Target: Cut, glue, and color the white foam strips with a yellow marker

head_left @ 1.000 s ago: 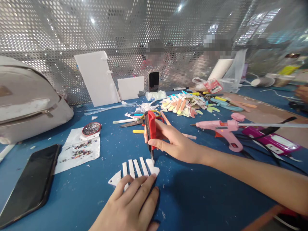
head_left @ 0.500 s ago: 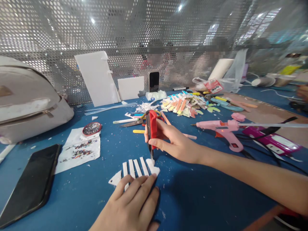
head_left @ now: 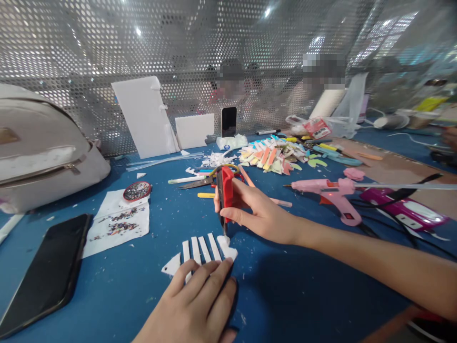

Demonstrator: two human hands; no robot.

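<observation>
A white fish-skeleton cutout [head_left: 194, 248], apparently foam board, lies on the blue table, with a pointed head at left, several upright ribs and a tail at right. My left hand [head_left: 200, 300] rests over its lower part, fingers laid out and pressing it down, hiding that part. In my right hand [head_left: 255, 209] is a red and black utility knife [head_left: 226, 190], held nearly upright. Its blade tip touches the upper edge of the tail, or sits just at it.
A black phone [head_left: 44, 276] and paper with dark bits [head_left: 116, 221] lie at left, below a backpack [head_left: 46, 152]. Scissors [head_left: 196, 183] and pens lie behind the knife, near a scrap pile [head_left: 271, 155]. At right are a pink glue gun [head_left: 335, 190] and a purple power strip [head_left: 403, 209].
Almost nothing differs. The knife's top has dipped very slightly, while its tip stays at the tail and my left hand keeps its place.
</observation>
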